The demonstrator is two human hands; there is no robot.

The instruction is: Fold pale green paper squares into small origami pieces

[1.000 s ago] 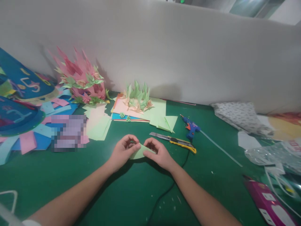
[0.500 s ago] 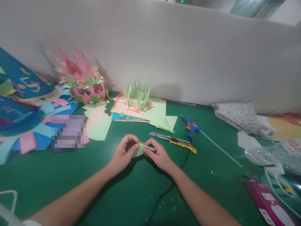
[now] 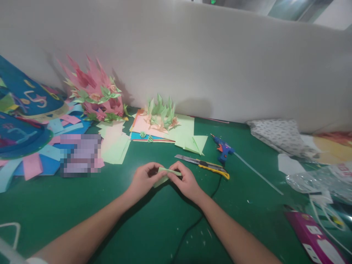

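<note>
Green folded paper (image 3: 165, 172) is pinched between both hands, just above the dark green worktop (image 3: 137, 227) near its middle. The left hand (image 3: 143, 180) has its grip closed on the paper's left end, with thumb and fingertips curled round it. The right hand (image 3: 187, 182) has its grip closed on the right end, with the thumb along the upper fold. The paper runs as a narrow strip from one grip to the other, and its lower left corner hangs below the left thumb.

As for containers, a crumpled clear plastic bag (image 3: 316, 179) lies at the right edge, and what is in it cannot be told. A magenta box (image 3: 313, 234) lies flat nearer the person, its contents hidden.

Just beyond the right hand lies a yellow-handled utility knife (image 3: 205, 165), blade pointing left, with a blue glue gun (image 3: 223, 148) just behind it. A black cable (image 3: 192, 223) runs from near the knife's handle and passes beneath the right forearm. Loose light green sheets (image 3: 189, 137) lie farther back, beside a green paper flower cluster (image 3: 161, 112).
</note>
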